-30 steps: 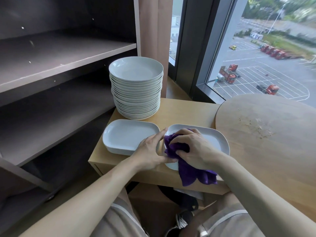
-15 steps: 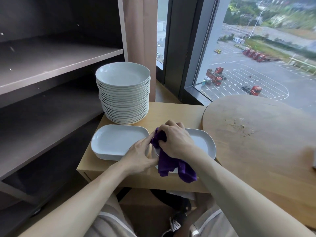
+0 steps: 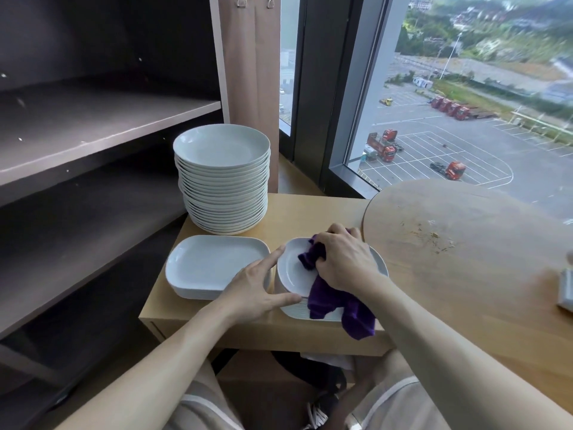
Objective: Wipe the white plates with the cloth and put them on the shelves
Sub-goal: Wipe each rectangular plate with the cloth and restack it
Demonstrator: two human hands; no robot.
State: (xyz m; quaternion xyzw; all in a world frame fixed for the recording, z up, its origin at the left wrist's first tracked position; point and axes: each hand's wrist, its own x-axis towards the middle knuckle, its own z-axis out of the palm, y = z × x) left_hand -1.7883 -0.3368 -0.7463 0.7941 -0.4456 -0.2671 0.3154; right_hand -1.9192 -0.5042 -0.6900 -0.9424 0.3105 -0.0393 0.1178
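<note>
While right hand (image 3: pixel 344 262) grips cloth (image 3: pixel 328 301) on plate (image 3: pixel 291 273), left hand (image 3: pixel 251 293), fingers spread, steadies rim at nine o'clock: wiping; likely next, lift to shelves (image 3: pixel 108 128).

The low rectangular light-wood table (image 3: pixel 310 212) stands before me, with the dark wooden shelves (image 3: pixel 93 125) to its left and the round wooden tabletop (image 3: pixel 465 259) at its right end. At the back left of the low table sits the tall stack of round white plates (image 3: pixel 221 181). In front of that lies a short stack of rectangular white plates (image 3: pixel 214 268). Just to its right, at the near edge, is a second stack of rounded white plates (image 3: pixel 290 274). My left hand (image 3: pixel 254 290) rests on this second stack's left rim. My right hand (image 3: pixel 344 262) holds the purple cloth (image 3: pixel 331 302) on its top plate, and the cloth's tail hangs over the table's near edge.
</note>
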